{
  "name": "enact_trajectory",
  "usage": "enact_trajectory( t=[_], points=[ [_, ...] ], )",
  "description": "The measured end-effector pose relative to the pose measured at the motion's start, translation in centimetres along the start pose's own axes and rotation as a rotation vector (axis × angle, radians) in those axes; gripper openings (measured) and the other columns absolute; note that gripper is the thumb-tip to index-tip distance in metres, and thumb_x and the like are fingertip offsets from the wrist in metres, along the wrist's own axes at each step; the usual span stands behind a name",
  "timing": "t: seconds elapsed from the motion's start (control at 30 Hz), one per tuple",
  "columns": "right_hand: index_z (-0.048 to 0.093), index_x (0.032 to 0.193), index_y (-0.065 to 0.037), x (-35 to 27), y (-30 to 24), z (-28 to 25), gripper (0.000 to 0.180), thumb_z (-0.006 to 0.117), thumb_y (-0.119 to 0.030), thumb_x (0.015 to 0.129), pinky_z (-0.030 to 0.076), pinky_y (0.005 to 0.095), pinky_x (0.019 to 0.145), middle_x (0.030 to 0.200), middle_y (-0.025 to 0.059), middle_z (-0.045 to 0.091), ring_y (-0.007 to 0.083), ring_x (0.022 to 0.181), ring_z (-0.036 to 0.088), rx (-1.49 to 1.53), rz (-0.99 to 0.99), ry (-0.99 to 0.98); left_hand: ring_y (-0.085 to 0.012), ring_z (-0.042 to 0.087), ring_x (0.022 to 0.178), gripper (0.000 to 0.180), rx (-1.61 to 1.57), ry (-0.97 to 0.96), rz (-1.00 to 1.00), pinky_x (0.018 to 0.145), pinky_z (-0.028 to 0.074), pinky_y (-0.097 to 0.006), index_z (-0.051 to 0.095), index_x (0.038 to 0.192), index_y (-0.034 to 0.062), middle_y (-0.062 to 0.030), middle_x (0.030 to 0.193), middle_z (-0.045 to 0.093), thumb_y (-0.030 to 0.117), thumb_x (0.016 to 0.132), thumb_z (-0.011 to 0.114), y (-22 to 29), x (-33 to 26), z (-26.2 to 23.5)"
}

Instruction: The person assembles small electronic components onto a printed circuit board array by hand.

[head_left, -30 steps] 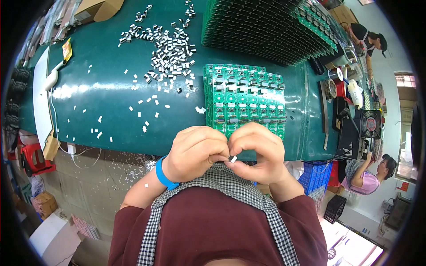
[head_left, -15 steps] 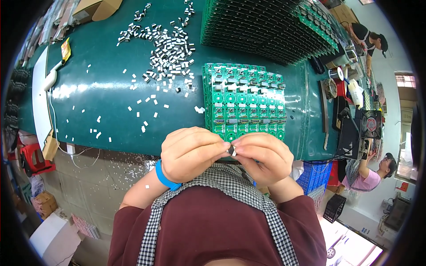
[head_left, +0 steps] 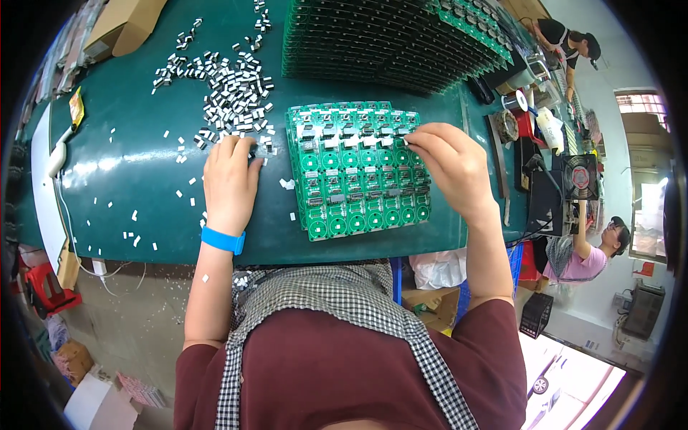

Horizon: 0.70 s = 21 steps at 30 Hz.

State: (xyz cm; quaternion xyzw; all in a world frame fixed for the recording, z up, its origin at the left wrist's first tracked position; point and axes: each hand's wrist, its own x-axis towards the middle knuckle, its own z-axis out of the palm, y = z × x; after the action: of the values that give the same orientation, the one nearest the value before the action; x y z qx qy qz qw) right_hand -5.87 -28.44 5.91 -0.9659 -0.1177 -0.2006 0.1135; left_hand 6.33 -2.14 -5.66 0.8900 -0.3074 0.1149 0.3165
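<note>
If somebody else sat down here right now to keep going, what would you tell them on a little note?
Left hand: flat on the green table, fingers at the near edge of the pile of small silver parts; whether it has gripped one cannot be seen.
Right hand: fingertips pinched at the far right rows of the green circuit board panel, on something too small to make out.
Done: many panel cells show small parts on them.
Left: how many cells lack parts cannot be told. More panels are stacked behind; loose white bits lie scattered around.
</note>
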Motion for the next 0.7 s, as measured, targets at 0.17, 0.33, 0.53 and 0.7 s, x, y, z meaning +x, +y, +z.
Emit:
enact_trajectory(
  t=[0.17,0.33,0.53,0.7],
  points=[
    [0.064,0.088,-0.005,0.2,0.11,0.2,0.02,0.064,0.0,0.068,0.053,0.0315,0.066,0.087,0.006,0.063,0.0233,0.079,0.063,-0.078,-0.047,-0.022,-0.0287,0.054,0.085,0.012,-0.011,-0.05,0.002,0.074,0.044,-0.04,0.06,0.086,0.0031,-0.0096,0.087,0.055,0.004,0.076,0.065,-0.22,-0.05,0.15],
    [0.064,0.087,-0.006,0.22,-0.01,0.44,0.02,0.064,0.0,0.067,0.053,0.0301,0.064,0.085,0.0042,0.062,0.0216,0.077,0.063,-0.124,-0.047,0.0,-0.0285,0.057,0.083,0.014,-0.109,-0.041,-0.051,0.074,0.046,-0.038,0.061,0.09,0.0021,-0.0105,0.088,0.058,0.0,0.077,0.064,-0.8,-0.32,0.38],
    [0.065,0.087,-0.006,0.26,-0.15,0.53,0.019,0.064,0.0,0.068,0.052,0.0316,0.063,0.084,0.0055,0.062,0.0228,0.076,0.063,-0.087,-0.031,0.01,-0.0263,0.062,0.077,0.02,-0.296,0.021,-0.137,0.07,0.049,-0.033,0.06,0.097,0.0007,-0.0115,0.091,0.061,-0.005,0.078,0.062,-0.74,-0.36,-0.26],
    [0.065,0.086,-0.005,0.3,-0.17,0.54,0.016,0.064,0.0,0.071,0.052,0.0321,0.063,0.083,0.0062,0.062,0.0237,0.075,0.063,-0.063,-0.009,0.007,-0.0253,0.062,0.079,0.016,-0.326,0.032,-0.126,0.071,0.049,-0.032,0.061,0.092,0.0001,-0.0107,0.091,0.062,-0.006,0.077,0.062,-0.85,-0.44,-0.25]
  ],
)
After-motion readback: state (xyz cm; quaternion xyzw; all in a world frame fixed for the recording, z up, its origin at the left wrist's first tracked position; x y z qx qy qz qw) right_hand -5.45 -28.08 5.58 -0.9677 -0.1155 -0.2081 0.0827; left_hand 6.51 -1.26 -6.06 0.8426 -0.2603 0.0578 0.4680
